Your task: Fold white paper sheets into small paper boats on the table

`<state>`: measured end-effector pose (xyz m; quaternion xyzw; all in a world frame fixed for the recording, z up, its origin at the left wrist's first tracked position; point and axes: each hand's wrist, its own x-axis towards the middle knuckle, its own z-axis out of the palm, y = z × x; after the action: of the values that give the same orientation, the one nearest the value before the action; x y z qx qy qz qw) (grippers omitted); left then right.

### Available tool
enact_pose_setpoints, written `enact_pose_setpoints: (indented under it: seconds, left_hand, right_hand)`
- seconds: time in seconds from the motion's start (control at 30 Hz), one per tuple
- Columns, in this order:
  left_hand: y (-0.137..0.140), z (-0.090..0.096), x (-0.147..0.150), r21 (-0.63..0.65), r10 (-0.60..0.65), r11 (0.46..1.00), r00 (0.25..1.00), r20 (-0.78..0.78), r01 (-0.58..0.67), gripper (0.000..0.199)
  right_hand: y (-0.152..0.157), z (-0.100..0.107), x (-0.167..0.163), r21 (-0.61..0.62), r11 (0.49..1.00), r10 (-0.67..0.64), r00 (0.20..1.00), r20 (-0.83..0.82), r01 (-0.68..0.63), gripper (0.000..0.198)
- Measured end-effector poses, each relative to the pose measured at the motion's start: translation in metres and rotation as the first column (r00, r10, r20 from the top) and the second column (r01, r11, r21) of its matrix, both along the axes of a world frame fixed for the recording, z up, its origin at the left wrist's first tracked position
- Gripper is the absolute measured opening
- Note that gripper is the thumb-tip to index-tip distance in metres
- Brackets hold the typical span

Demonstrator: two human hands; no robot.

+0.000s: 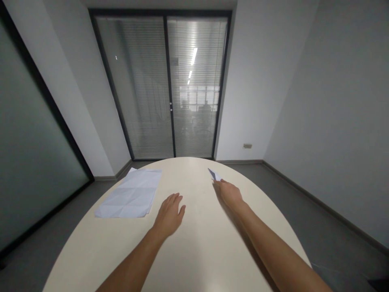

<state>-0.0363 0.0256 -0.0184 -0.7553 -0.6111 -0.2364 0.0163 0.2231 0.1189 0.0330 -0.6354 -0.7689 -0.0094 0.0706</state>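
The folded paper [214,174] is a small, narrow wedge, pale on one face and shaded blue-grey on another, its sharp tip pointing far and left. It is at the far right of the bench [194,251], pinched in the right grip [232,195], which hides its near end. The left grip [169,213] is open, palm down, to the right of the creased white sheets [130,194].

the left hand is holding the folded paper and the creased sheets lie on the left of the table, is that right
Wrong hand: in the head view, the right hand holds the folded paper. The creased sheets do lie on the left of the table.
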Motion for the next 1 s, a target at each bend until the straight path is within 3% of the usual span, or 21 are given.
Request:
enact_pose_setpoints:
  seconds: [0.23, 0.57, 0.83, 1.0]
  left_hand:
    - [0.001, -0.001, 0.0, 0.002, -0.003, 1.0, 1.0, 0.023, 0.003, 0.039]
    - [0.007, -0.005, 0.002, 0.023, -0.008, 1.0, 1.0, 0.0, 0.008, 0.039]
    - [0.008, -0.007, 0.002, 0.024, -0.009, 1.0, 0.999, 0.033, 0.009, 0.038]
    - [0.005, -0.006, 0.007, 0.038, -0.011, 0.999, 0.999, 0.038, 0.01, 0.036]
  right_hand:
    - [0.028, -0.01, 0.03, -0.008, 0.995, -0.098, 0.995, 0.033, 0.099, 0.045]
    - [0.046, -0.013, 0.068, 0.0, 0.993, -0.119, 0.993, 0.029, 0.119, 0.046]
    - [0.047, -0.022, 0.066, 0.021, 0.994, -0.113, 0.993, 0.046, 0.112, 0.056]
    - [0.038, -0.018, 0.048, 0.131, 0.991, -0.039, 0.998, 0.053, 0.032, 0.057]
